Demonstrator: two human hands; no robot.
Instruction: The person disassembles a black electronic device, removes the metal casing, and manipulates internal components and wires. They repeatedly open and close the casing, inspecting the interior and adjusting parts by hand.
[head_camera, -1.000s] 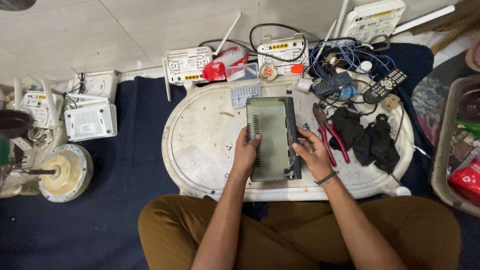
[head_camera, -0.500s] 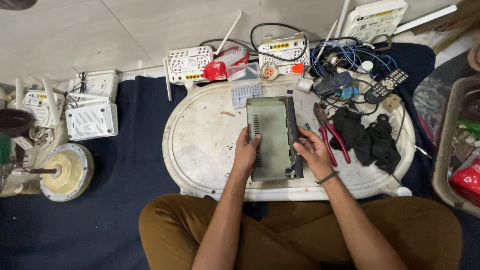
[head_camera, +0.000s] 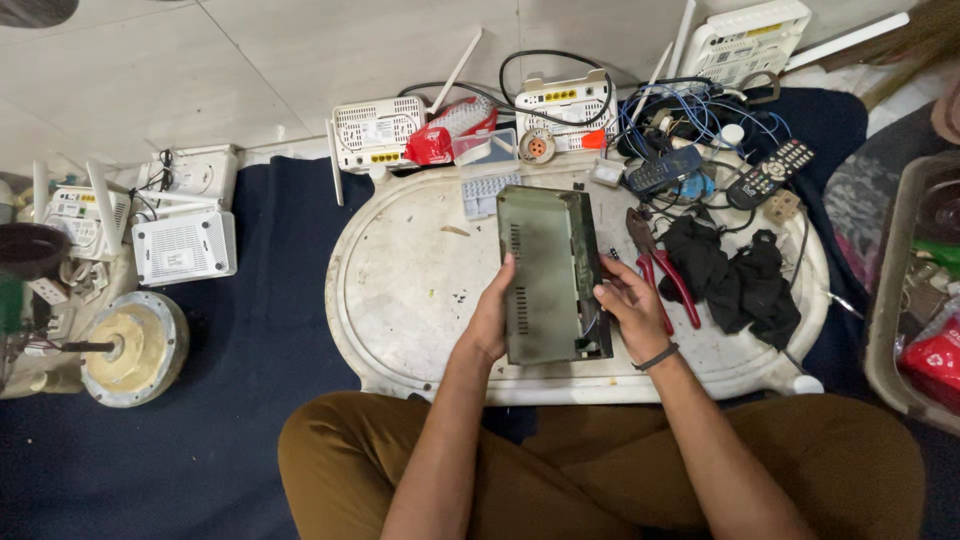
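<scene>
White oval table (head_camera: 400, 290): hands, left (head_camera: 490, 320) and right (head_camera: 630, 305), clasp grey-green vented metal box (head_camera: 545, 275).

Box (head_camera: 548, 275) underside and interior hidden; only its vented panel faces the camera. Left hand (head_camera: 490, 318) fingers are under the box's left edge, out of sight. Right hand (head_camera: 632, 305) covers the box's lower right edge, so what sits there can't be told. Pliers (head_camera: 660, 265) handles partly behind the right hand. Bin (head_camera: 895, 300) cut off by the right edge. Router (head_camera: 745, 35) top cropped. Small parts in the tray (head_camera: 488, 192) too small to identify.
</scene>
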